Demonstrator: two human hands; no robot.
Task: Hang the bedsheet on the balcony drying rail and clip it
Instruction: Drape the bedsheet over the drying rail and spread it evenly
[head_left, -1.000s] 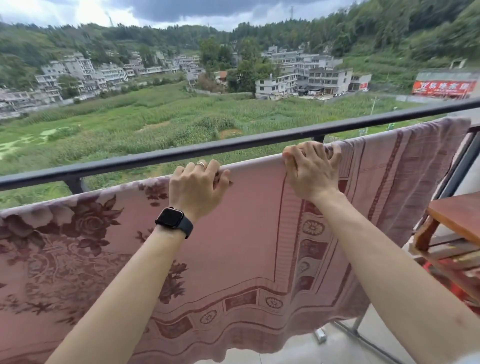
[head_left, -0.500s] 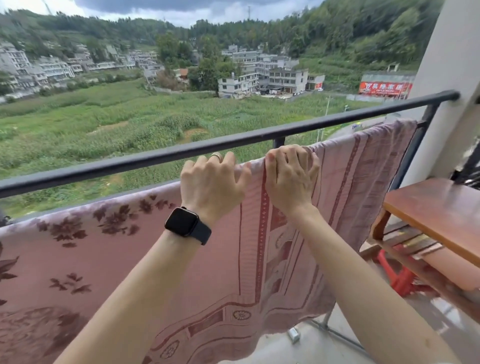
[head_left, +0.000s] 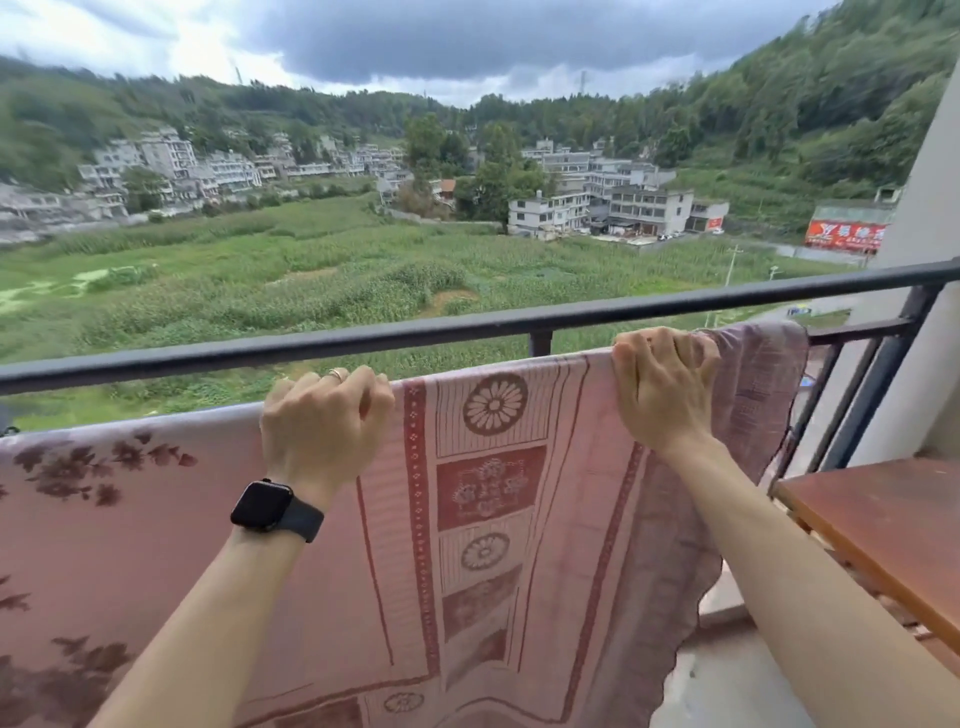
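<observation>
A pink bedsheet (head_left: 488, 519) with dark red flowers and a patterned border hangs over a rail that it hides, just inside the black balcony railing (head_left: 363, 340). Its right end (head_left: 763, 374) drapes near the railing's corner post. My left hand (head_left: 324, 428), with a black watch on the wrist, is closed over the sheet's top edge left of the border. My right hand (head_left: 662, 387) grips the top edge farther right, close to the sheet's end. No clip is visible.
A brown wooden table (head_left: 883, 530) stands at the right, close to my right forearm. A white pillar (head_left: 924, 312) rises at the balcony's right corner. The pale balcony floor (head_left: 727, 680) shows below the sheet's right end. Fields and buildings lie beyond.
My hands were side by side and are now well apart: the right hand has slid right along the top edge toward the sheet's end. The sheet's border now lies between the hands.
</observation>
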